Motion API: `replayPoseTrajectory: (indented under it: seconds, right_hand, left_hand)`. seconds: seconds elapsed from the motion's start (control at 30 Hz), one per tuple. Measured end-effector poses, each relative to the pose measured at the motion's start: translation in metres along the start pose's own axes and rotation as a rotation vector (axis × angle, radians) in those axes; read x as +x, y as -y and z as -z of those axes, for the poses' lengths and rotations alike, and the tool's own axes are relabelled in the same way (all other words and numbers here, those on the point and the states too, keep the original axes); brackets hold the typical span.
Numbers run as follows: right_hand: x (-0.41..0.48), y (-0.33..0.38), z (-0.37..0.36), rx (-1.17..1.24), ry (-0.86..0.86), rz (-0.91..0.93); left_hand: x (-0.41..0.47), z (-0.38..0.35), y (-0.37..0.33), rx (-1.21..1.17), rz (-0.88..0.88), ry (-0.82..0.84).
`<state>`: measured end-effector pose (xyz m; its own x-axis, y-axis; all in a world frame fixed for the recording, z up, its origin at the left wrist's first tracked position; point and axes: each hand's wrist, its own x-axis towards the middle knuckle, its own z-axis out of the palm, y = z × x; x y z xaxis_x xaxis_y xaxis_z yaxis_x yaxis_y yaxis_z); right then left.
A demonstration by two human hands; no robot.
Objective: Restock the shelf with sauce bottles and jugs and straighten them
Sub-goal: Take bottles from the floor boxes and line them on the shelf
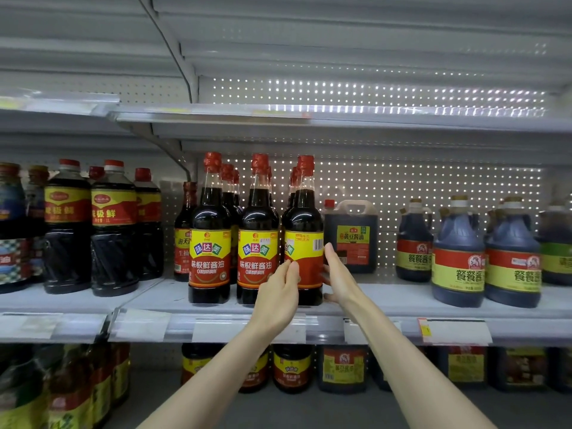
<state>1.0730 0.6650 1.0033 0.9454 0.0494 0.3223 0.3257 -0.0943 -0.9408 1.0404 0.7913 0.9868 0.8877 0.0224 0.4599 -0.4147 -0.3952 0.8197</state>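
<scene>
Three tall dark sauce bottles with red caps and yellow-red labels stand at the front of the middle shelf (387,300). The rightmost bottle (305,230) is turned so its barcode faces out. My left hand (278,294) touches its left side with straight fingers, and my right hand (339,275) lies flat against its right side. The other two bottles (210,233) (258,233) face forward. More of the same bottles stand behind them. A square jug (351,236) with a handle stands set back just right of my right hand.
Round blue-tinted jugs (458,255) (512,255) line the shelf's right end. Black ribbed bottles (113,230) fill the left bay. An upper shelf edge (278,114) overhangs the caps. Price tags (455,331) run along the rail, with more jars on the shelf below.
</scene>
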Motion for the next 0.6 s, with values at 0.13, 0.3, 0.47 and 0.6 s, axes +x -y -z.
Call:
replayPoseTrajectory:
  seconds: [0.13, 0.3, 0.47, 0.6]
  right_hand:
    - [-0.012, -0.006, -0.002, -0.108, -0.049, 0.109]
    - [-0.012, -0.013, -0.006, -0.120, -0.042, 0.124]
    - [-0.011, -0.009, 0.000, -0.119, -0.032, 0.103]
    - [-0.003, -0.004, -0.002, -0.087, -0.046, 0.094]
  left_hand:
    - [-0.003, 0.000, -0.004, -0.001, 0.033, -0.049]
    - [0.006, -0.006, -0.009, -0.009, 0.104, -0.015]
    - [0.007, -0.011, -0.004, 0.029, 0.091, -0.026]
    - [0.002, -0.002, -0.005, 0.034, 0.044, -0.020]
